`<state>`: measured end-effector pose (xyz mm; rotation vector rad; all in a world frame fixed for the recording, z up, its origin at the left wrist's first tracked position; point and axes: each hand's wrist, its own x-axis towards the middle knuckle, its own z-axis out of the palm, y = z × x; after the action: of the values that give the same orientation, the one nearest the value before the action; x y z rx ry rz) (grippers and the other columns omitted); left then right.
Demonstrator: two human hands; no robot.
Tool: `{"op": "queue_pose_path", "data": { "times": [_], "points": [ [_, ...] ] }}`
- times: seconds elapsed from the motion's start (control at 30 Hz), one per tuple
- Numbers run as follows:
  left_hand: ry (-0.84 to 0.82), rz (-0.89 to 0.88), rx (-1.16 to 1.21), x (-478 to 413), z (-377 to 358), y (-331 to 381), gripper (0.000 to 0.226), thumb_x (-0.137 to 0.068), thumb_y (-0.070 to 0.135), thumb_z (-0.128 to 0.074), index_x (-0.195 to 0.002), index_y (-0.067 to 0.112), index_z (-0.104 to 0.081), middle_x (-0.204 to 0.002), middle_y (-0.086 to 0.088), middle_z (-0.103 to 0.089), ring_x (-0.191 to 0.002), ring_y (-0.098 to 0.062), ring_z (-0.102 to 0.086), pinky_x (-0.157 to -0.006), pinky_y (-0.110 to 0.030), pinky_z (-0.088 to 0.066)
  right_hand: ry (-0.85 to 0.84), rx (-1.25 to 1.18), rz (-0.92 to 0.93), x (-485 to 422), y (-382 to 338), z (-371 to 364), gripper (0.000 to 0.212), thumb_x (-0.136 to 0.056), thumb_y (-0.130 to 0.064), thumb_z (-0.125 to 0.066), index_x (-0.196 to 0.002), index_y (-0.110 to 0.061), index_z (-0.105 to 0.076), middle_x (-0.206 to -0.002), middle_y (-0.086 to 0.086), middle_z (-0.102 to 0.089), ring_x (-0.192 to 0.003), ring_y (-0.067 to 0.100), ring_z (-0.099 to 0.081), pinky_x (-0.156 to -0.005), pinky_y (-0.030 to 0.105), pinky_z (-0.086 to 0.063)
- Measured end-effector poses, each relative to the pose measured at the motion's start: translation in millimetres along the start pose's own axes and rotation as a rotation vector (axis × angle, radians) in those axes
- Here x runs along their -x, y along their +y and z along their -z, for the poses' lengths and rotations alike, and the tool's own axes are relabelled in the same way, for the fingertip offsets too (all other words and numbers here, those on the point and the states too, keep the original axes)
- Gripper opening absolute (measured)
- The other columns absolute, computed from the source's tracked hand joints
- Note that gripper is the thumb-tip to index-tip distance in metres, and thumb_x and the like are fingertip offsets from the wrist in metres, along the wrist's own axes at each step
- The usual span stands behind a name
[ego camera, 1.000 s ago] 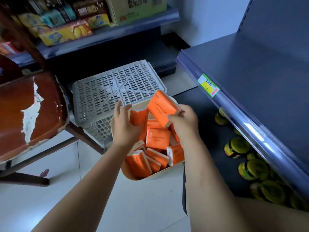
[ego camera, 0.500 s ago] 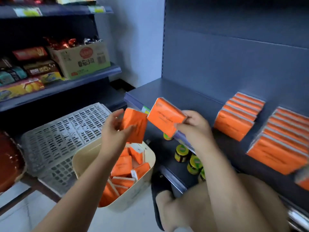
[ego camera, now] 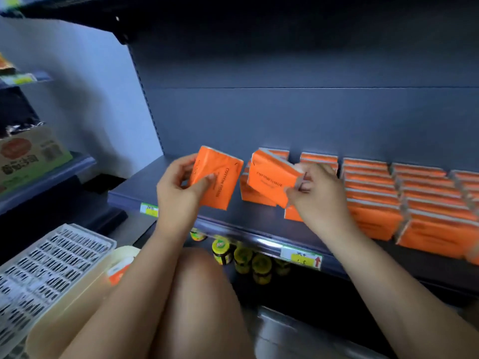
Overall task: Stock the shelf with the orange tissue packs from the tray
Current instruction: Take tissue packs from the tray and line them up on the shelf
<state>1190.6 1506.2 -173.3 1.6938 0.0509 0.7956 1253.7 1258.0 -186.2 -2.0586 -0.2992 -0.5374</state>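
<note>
My left hand [ego camera: 178, 187] grips one orange tissue pack [ego camera: 220, 177], held upright above the dark blue shelf [ego camera: 145, 187]. Another orange tissue pack [ego camera: 272, 177] is tilted in my right hand [ego camera: 316, 195], just over the leftmost short stack of packs [ego camera: 252, 195]. Several rows of stacked orange packs [ego camera: 404, 198] fill the shelf to the right. The cream tray [ego camera: 77, 301] sits at the lower left, mostly hidden by my arm and knee, with one orange pack [ego camera: 118, 273] showing inside.
A white slotted crate [ego camera: 44, 270] lies beside the tray at the left. Yellow-lidded jars [ego camera: 241, 257] stand on the lower shelf under price labels [ego camera: 302, 256]. A cardboard box [ego camera: 28, 156] rests on the left-hand shelving. My bare knee [ego camera: 199, 301] is at bottom centre.
Both hands have lifted from the tray to the shelf, each carrying a pack. The view has swung up and right, bringing the stacked rows into sight.
</note>
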Motion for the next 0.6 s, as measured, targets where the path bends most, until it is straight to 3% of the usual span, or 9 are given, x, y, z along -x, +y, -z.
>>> {"op": "queue_pose_path", "data": {
  "times": [0.1, 0.2, 0.27, 0.4, 0.5, 0.6],
  "points": [
    [-0.120, 0.017, -0.105, -12.0, -10.8, -10.0, 0.045, -0.080, 0.000, -0.081, -0.118, 0.023, -0.073, -0.109, 0.005, -0.077, -0.099, -0.009, -0.071, -0.085, -0.021, -0.051, -0.023, 0.132, 0.055, 10.3, 12.1, 1.6, 0.034, -0.072, -0.005, -0.077, -0.097, -0.025, -0.066, -0.093, -0.018, -0.047, -0.081, 0.013, -0.062, -0.085, 0.035, -0.054],
    [-0.127, 0.099, -0.049, -19.5, -12.8, -25.7, 0.047, -0.082, -0.002, -0.078, -0.123, 0.020, -0.071, -0.111, -0.005, -0.076, -0.099, -0.016, -0.071, -0.089, -0.032, -0.056, -0.092, 0.201, 0.041, 14.8, 20.2, -2.7, 0.034, -0.075, -0.006, -0.076, -0.104, -0.023, -0.069, -0.098, -0.011, -0.048, -0.079, 0.011, -0.056, -0.081, 0.029, -0.047],
    [-0.067, 0.192, 0.035, -20.5, -12.1, -37.5, 0.053, -0.085, -0.004, -0.074, -0.131, 0.020, -0.066, -0.109, -0.008, -0.076, -0.099, -0.017, -0.070, -0.092, -0.037, -0.057, -0.132, 0.217, 0.070, 14.4, 20.4, -11.2, 0.039, -0.077, -0.004, -0.074, -0.113, -0.018, -0.069, -0.102, -0.006, -0.049, -0.081, 0.015, -0.057, -0.082, 0.033, -0.049],
    [0.002, 0.291, 0.111, -30.4, -1.4, -51.7, 0.062, -0.092, 0.002, -0.067, -0.143, 0.034, -0.055, -0.098, 0.003, -0.071, -0.098, -0.016, -0.069, -0.086, -0.030, -0.054, -0.195, 0.282, 0.193, 5.3, 19.1, -37.7, 0.039, -0.078, -0.002, -0.072, -0.116, -0.009, -0.067, -0.107, 0.002, -0.053, -0.087, 0.028, -0.062, -0.082, 0.043, -0.055],
    [0.057, 0.344, 0.122, -37.2, 7.6, -54.6, 0.055, -0.086, 0.014, -0.063, -0.131, 0.046, -0.062, -0.106, 0.001, -0.070, -0.100, -0.018, -0.067, -0.092, -0.037, -0.055, -0.259, 0.456, 0.262, -1.1, 19.1, -56.4, 0.043, -0.083, -0.008, -0.070, -0.125, -0.008, -0.063, -0.120, 0.008, -0.054, -0.094, 0.036, -0.064, -0.078, 0.044, -0.057],
    [0.094, 0.395, 0.158, -41.3, 8.4, -59.3, 0.039, -0.083, 0.011, -0.063, -0.109, 0.040, -0.070, -0.110, 0.002, -0.073, -0.099, -0.021, -0.068, -0.089, -0.046, -0.056, -0.235, 0.656, 0.374, -3.8, 21.7, -68.2, 0.051, -0.081, -0.011, -0.074, -0.130, -0.002, -0.063, -0.116, 0.014, -0.060, -0.103, 0.038, -0.061, -0.079, 0.042, -0.057]
  ]
}}
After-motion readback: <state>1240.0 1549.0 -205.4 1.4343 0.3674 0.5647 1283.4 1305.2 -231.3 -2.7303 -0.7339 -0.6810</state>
